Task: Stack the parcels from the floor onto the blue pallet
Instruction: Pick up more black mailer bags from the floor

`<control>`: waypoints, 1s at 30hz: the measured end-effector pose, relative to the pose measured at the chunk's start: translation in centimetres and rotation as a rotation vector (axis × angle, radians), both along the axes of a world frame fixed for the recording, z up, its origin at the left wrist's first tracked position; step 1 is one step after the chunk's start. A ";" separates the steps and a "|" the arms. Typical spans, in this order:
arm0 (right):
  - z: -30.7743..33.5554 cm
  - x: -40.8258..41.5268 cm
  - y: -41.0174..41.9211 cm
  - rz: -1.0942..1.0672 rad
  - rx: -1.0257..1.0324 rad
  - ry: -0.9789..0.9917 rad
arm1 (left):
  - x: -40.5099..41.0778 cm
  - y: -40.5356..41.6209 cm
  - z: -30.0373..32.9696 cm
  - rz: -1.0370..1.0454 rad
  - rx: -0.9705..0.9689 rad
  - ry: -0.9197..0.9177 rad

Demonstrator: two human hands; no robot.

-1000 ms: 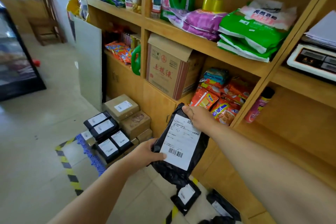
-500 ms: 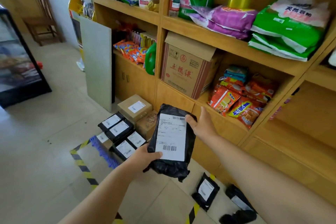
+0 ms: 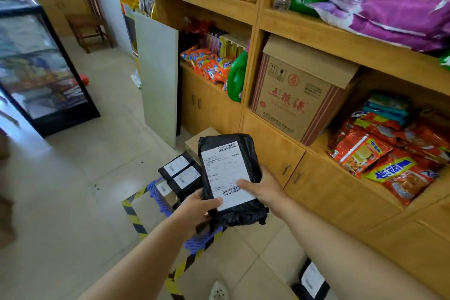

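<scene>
I have carried the black plastic mailer bag with the white label (image 3: pixel 230 175) closer, above the blue pallet (image 3: pixel 159 198). My left hand (image 3: pixel 197 209) and right hand (image 3: pixel 263 187) pinch its near corners. It looks soft and light; side grips should suit.

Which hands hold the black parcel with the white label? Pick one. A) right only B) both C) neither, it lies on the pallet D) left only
B: the left hand grips the black parcel at its lower left corner, and the right hand holds its right edge, thumb on the label.
</scene>
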State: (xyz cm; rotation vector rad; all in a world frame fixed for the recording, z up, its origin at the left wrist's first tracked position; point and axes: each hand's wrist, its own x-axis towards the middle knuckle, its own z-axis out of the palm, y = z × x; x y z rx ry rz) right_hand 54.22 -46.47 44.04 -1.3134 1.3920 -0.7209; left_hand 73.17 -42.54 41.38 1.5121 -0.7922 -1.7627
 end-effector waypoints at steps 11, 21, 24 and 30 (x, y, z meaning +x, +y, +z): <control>-1.6 5.5 -14.8 0.259 0.121 0.145 | 8.0 -15.5 0.9 0.330 0.059 0.149; -3.5 13.2 -21.9 0.187 -0.087 0.768 | 13.8 -27.0 -1.6 0.353 0.141 0.116; -5.2 16.8 -23.9 0.180 0.007 0.780 | 16.4 -31.3 -3.1 0.321 0.173 0.087; -8.4 23.3 -27.8 0.159 0.148 0.865 | 20.9 -37.5 -8.4 0.234 0.197 -0.044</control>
